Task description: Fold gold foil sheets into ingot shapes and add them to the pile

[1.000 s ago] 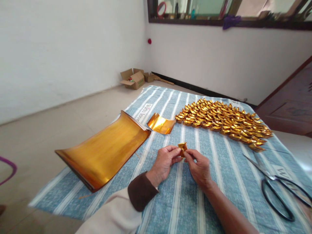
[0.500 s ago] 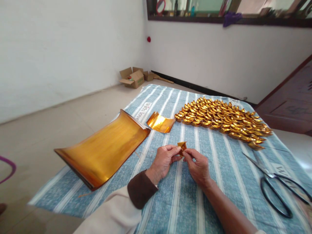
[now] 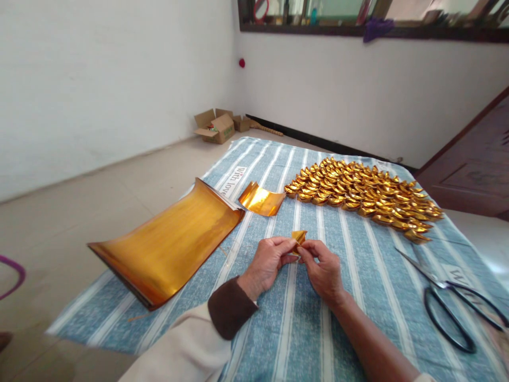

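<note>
Left hand (image 3: 267, 261) and right hand (image 3: 323, 268) pinch a small gold paper fold (image 3: 298, 236) between fingertips, steadying its creases above the striped cloth (image 3: 310, 318).

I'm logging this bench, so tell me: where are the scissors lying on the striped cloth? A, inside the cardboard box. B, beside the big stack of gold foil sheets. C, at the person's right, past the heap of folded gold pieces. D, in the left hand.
C: the scissors lie on the striped cloth at the right, nearer than the heap of folded gold pieces.
</note>
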### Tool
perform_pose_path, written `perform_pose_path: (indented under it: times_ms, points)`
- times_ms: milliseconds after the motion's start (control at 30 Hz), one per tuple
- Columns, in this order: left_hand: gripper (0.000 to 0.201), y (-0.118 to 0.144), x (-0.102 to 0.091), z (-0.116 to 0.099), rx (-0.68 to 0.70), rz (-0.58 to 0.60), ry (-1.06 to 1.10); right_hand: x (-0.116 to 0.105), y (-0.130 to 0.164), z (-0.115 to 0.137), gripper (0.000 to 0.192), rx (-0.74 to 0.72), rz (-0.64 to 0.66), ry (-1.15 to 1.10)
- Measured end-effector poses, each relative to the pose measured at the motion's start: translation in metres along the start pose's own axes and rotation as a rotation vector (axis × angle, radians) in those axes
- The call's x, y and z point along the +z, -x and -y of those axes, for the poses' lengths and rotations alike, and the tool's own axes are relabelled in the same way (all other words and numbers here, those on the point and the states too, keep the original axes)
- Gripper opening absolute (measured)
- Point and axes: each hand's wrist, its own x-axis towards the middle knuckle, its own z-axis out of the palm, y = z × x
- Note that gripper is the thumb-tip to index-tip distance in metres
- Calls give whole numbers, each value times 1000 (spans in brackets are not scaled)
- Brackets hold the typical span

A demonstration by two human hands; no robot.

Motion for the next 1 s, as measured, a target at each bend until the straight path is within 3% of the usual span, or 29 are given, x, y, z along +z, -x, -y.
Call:
perform_pose_path:
  times_ms: [300, 567, 767, 1000]
  points:
    - [18, -2, -7, 1, -57, 50, 54, 1, 2, 1, 21, -20, -17, 47]
    - [10, -6, -11, 2, -64, 34, 148, -4, 1, 0, 31, -182, 57, 137]
    - [4, -3, -9, -1, -111, 61, 207, -7, -2, 0, 29, -351, 4, 270]
    - [5, -3, -8, 0, -160, 80, 266, -10, -2, 4, 28, -313, 15, 237]
